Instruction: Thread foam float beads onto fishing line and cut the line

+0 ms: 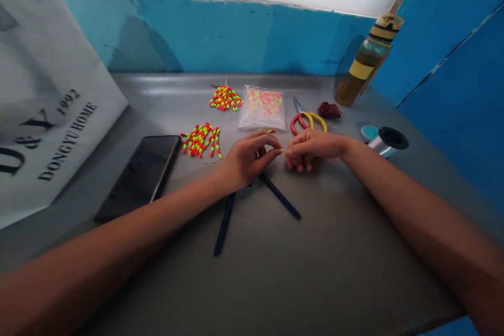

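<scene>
My left hand (252,160) is closed in a pinch on a small yellow-green bead (282,150), which peeks out between thumb and forefinger. Close to its right, my right hand (311,147) has its fingers curled together; whatever they hold, if anything, is too small to see. Under my left hand, a tool with two dark blue handles (281,197) lies spread on the table, its head hidden. Just behind the fingers is a short red and yellow-green bead piece (271,131). Strings of such beads (200,140) lie to the left.
Behind lie a bead bunch (225,98), a clear bag of beads (263,107), scissors (307,118) with red and yellow handles and dark red cord (329,110). A spool (384,142) and bottle (362,65) stand right. A phone (142,176) and white bag (47,89) are left.
</scene>
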A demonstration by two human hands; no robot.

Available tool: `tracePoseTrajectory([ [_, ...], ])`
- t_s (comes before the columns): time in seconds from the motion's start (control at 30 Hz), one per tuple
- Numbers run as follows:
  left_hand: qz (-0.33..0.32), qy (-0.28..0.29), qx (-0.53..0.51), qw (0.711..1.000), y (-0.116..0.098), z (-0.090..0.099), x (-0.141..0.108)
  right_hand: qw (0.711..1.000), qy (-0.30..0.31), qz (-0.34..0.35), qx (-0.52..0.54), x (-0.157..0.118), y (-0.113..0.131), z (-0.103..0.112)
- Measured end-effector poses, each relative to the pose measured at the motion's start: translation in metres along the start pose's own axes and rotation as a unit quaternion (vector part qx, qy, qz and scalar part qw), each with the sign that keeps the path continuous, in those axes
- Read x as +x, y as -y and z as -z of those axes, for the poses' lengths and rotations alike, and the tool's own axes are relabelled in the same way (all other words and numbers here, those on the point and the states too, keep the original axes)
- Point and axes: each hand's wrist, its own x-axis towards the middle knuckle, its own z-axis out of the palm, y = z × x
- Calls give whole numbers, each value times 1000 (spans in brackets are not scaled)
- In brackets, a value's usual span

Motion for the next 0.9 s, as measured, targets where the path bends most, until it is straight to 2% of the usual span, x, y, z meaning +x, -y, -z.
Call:
tracePoseTrajectory([
  [0.17,39,-39,0,999,-1,-2,0,1000,-14,-1,-18,-1,2,-1],
  [0.4,84,-71,-13,994,-6,-2,0,1000,5,-2,-28,2,-3,3],
  [0.6,121,-98,-15,988,-1,-2,-1,1000,3,-6,-22,2,-4,3],
  [0.9,104,-134,-66,983,11,-4,0,1000,3,-9,-20,3,-3,2],
])
